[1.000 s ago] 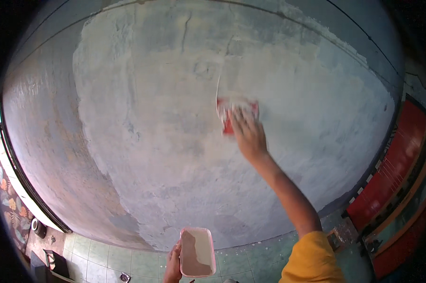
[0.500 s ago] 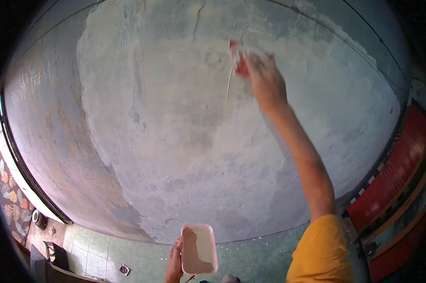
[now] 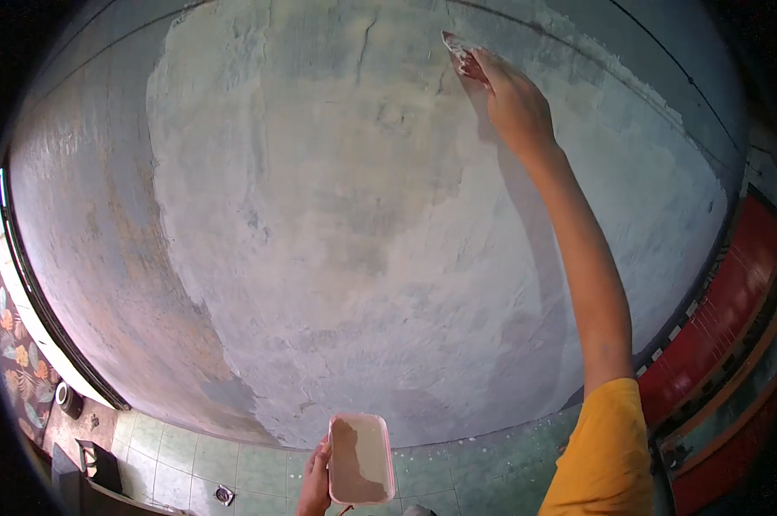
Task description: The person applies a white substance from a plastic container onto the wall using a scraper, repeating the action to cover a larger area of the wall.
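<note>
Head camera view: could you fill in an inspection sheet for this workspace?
Surface: wall, patchy pale coating, dark crack-like line near the top.
Job's things: pink-rimmed tub with pale paste; red scraper, smeared white.
Clutter: small round item on the tiled floor; black box-like item.
Grips: left grip holds the tub; right grip holds the scraper.
Cables: thin dark line at upper right, perhaps a cable.
Surroundings: red-panelled furniture on the right; leaf-patterned surface on the left.

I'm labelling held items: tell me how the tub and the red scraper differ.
The tub is open-topped and boxy; the red scraper is thin, seen nearly edge-on. The tub sits low, in the left hand; the red scraper sits high, in the right hand. Both carry pale paste.
</note>
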Available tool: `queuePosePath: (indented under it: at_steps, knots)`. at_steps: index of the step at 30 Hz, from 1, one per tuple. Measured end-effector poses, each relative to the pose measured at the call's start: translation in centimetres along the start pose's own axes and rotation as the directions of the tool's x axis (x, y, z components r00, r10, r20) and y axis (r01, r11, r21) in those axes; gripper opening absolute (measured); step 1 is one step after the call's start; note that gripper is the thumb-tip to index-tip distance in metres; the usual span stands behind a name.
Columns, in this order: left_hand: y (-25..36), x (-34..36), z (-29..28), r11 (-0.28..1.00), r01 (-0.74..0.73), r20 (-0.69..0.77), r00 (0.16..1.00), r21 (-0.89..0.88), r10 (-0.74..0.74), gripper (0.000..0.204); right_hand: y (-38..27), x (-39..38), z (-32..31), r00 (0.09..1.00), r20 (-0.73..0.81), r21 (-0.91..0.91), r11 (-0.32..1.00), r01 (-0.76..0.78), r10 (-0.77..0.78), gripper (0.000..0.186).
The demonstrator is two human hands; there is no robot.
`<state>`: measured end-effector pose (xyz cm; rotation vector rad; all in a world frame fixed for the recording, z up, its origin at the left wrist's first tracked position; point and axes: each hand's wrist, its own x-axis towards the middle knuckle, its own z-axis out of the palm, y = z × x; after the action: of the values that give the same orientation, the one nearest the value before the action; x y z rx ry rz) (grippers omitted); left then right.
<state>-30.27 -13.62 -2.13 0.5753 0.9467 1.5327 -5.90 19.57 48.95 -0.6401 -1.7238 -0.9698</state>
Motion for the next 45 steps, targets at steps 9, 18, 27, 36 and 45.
queuePosePath:
  at_steps: [9, 18, 27, 36, 45]
  knots:
    - [0.1, 0.2, -0.5, 0.997, -0.059, -0.070, 0.996, 0.052, 0.062, 0.058, -5.6, -18.1, 2.8, 0.954, 0.189, -0.047, 0.969, 0.244, -0.231, 0.046]
    - [0.7, 0.1, 0.4, 0.996, -0.037, -0.038, 0.998, 0.078, 0.040, 0.059, -0.3, 3.0, -0.2, 0.997, -0.027, -0.049, 0.996, 0.068, -0.069, 0.038]
    - [-0.2, -0.9, -1.0, 0.991, -0.053, -0.086, 0.994, 0.122, 0.064, 0.059, -6.6, -15.0, 1.4, 0.935, 0.236, 0.206, 0.954, 0.218, -0.264, 0.033]
    - [-0.6, 0.1, -0.6, 0.996, -0.032, -0.055, 0.998, 0.085, 0.036, 0.057, 5.8, 1.0, -1.6, 0.988, -0.055, -0.015, 0.990, 0.142, -0.142, 0.047]
    - [-0.8, 0.7, -1.0, 1.000, 0.013, -0.058, 0.998, 0.027, -0.011, 0.056, -2.2, -16.3, -0.3, 0.946, 0.230, 0.121, 0.972, 0.203, -0.227, 0.041]
